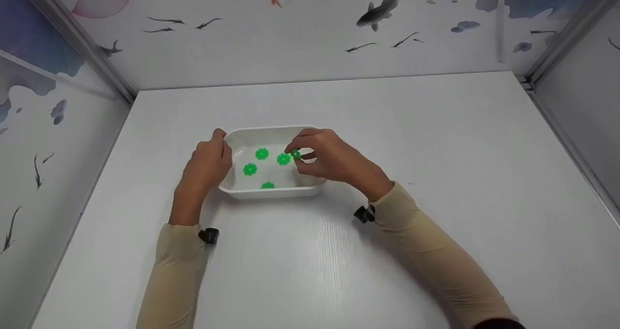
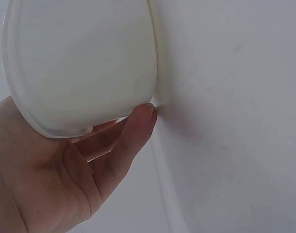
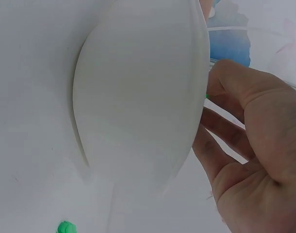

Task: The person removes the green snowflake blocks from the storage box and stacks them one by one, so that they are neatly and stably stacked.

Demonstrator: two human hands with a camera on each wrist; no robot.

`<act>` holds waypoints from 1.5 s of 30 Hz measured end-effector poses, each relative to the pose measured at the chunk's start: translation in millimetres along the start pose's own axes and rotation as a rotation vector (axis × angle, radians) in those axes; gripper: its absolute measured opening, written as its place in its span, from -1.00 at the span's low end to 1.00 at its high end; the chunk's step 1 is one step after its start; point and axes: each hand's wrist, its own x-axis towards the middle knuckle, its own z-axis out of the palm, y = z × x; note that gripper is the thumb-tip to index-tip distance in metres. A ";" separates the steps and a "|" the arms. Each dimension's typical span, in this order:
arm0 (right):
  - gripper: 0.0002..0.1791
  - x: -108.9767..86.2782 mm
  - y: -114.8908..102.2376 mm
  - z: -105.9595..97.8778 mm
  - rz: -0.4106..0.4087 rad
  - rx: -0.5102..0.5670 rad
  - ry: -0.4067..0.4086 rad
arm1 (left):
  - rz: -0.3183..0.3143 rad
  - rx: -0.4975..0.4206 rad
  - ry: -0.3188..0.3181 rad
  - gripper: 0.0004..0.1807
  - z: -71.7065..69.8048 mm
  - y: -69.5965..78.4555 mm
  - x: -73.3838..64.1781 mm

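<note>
A white plastic tray [image 1: 271, 193] with rounded corners sits on the table. At its left end my left hand [image 1: 207, 163] grips the rim, with the fingers against the outer wall [image 2: 90, 82] in the left wrist view. My right hand [image 1: 334, 155] reaches over the right end and pinches a small green flower-shaped piece [image 1: 296, 153] between thumb and fingertips. Several similar green pieces [image 1: 249, 169] lie spread over the tray floor. From the right wrist, the tray's side hides most of what the fingers hold.
Beyond the tray's outer wall, another small green piece [image 3: 66, 227] shows low in the right wrist view. The white table [image 1: 416, 125] ends at a back panel [image 1: 310, 53] printed with fish. A panel [image 1: 43, 164] also stands along the left side.
</note>
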 end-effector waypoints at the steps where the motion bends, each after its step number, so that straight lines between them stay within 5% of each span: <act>1: -0.68 -1.3 0.4 -1.0 -0.003 0.002 0.002 | 0.000 0.000 0.001 -0.50 0.0 -0.4 -0.1; 29: -0.70 -44.5 16.4 -36.5 -0.042 0.004 0.127 | -0.021 -0.002 -0.027 -0.46 -0.1 0.8 1.4; 45: -0.70 -60.2 28.9 -58.4 0.017 -0.014 0.164 | -0.019 -0.014 -0.023 -0.46 0.5 -0.6 1.6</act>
